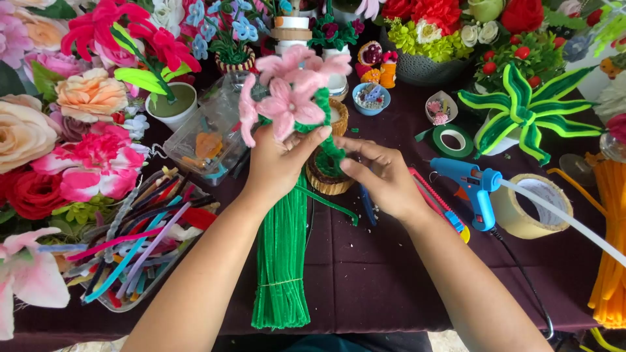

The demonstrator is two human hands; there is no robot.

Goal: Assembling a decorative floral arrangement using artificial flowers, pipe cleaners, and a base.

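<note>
My left hand [277, 163] grips a bunch of pink pipe-cleaner flowers [290, 91] by their green stems and holds it upright above the table. My right hand [385, 176] pinches the green pipe-cleaner stem [329, 146] just right of the bunch, fingertips close to my left thumb. Behind both hands stands a small woven basket [326, 182], partly hidden by them. A thick bundle of green pipe cleaners [282, 261] lies on the dark purple cloth [365, 267] under my left wrist.
A blue glue gun [473, 186] and a roll of beige tape [531, 205] lie to the right. A clear tray of mixed pipe cleaners [140, 244] sits at the left. Artificial flowers [59, 130] crowd the left and back edges. Orange pipe cleaners [610, 248] lie far right.
</note>
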